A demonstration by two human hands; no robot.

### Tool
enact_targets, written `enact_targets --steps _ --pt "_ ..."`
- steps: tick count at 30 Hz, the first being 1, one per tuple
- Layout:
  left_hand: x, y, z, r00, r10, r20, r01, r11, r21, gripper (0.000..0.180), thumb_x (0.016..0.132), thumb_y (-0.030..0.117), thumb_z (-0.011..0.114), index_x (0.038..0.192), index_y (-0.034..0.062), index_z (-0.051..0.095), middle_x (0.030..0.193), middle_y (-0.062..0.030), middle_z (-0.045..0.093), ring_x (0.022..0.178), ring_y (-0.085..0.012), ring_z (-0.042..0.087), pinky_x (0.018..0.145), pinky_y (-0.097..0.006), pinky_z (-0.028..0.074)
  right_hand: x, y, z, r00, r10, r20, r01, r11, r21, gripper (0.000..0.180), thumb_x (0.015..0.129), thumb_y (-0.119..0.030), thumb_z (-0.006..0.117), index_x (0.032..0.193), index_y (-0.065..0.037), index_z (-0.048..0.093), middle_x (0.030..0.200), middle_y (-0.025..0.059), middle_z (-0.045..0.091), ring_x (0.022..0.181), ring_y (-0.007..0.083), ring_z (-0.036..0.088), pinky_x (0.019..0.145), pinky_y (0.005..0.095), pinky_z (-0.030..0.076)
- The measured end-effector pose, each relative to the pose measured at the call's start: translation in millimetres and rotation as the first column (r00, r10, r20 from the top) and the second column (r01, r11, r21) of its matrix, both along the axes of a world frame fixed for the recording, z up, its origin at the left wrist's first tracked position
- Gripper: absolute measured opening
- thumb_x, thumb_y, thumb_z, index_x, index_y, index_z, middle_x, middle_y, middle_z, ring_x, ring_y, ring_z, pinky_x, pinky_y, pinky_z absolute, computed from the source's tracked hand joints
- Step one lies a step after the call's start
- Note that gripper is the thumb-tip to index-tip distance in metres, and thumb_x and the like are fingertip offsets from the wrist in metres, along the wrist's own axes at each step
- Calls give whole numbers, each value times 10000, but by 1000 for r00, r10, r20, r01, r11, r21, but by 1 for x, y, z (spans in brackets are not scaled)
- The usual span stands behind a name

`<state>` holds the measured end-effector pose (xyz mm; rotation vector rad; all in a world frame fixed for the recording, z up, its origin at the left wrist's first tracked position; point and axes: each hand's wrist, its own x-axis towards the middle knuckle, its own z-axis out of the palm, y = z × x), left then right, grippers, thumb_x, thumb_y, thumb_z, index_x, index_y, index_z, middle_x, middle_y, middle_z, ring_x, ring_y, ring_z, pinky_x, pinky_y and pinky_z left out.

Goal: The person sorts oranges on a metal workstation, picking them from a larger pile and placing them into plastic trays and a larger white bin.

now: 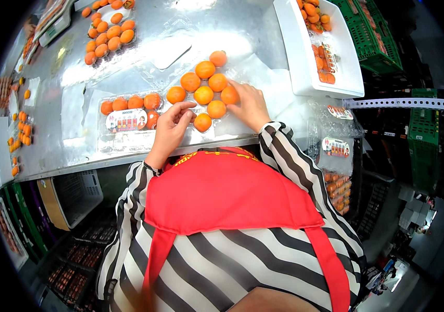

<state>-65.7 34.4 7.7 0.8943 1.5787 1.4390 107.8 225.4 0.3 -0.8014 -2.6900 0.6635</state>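
In the head view, orange fruits [203, 95] are lying clustered on the desk [50, 155], probably firm yet bruisable, suiting a side grip; the right hand [251, 106] is pinching one, the left hand [172, 127] is hovering half-curled, its hold unclear.

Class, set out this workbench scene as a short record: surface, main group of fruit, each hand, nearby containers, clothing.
Surface: metal table
Main group: nine orange fruits
Left hand: close beside the lowest fruit; contact unclear
Right hand: fingers against the rightmost fruit; firmness of grip unclear
Left of left hand: clear labelled pack holding orange fruit
Upper right: white box with orange fruit inside
Clothing: red apron, striped sleeves
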Motion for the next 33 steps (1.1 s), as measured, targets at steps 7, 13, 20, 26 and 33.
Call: enact_targets --steps 7,13,20,26,33 --pt "-8 10 1 999 -44 4 44 999 -5 233 988 75 544 1184 -28 616 987 -60 675 910 -115 655 827 -259 531 0 -4 8 998 19 -60 -19 1000 -5 674 716 -140 789 1339 -105 536 1049 110 613 1029 309 577 889 417 427" --pt "-9 8 -8 995 -101 24 101 995 -8 236 995 84 536 1189 -25 614 1010 -63 675 942 -117 657 845 -262 535 -3 -4 7 999 21 -28 -20 1000 12 686 713 -120 785 1349 -113 528 1094 113 604 1042 306 576 894 414 431" --pt "-12 5 -8 995 -89 49 90 996 -6 231 996 81 536 1181 -32 612 1026 -63 672 953 -120 661 853 -265 534 -4 -3 14 1000 1 24 -1 1000 29 690 711 -145 773 1354 -115 526 1078 128 614 1020 311 591 903 420 443" --pt "-14 10 -5 993 -111 25 111 994 -1 231 986 72 553 1190 -19 613 1024 -60 676 959 -116 658 860 -262 528 8 4 26 965 -222 -141 113 834 -541 660 790 -158 747 1394 -79 495 1212 139 624 1132 244 614 976 383 474" --pt "-3 30 22 980 -72 -183 99 985 143 416 847 43 708 1251 46 606 1181 -87 628 961 -164 656 814 -269 529 8 -20 47 750 -580 -318 -334 82 -939 608 928 -219 651 1441 -8 401 1311 152 568 1167 267 602 1007 391 478"
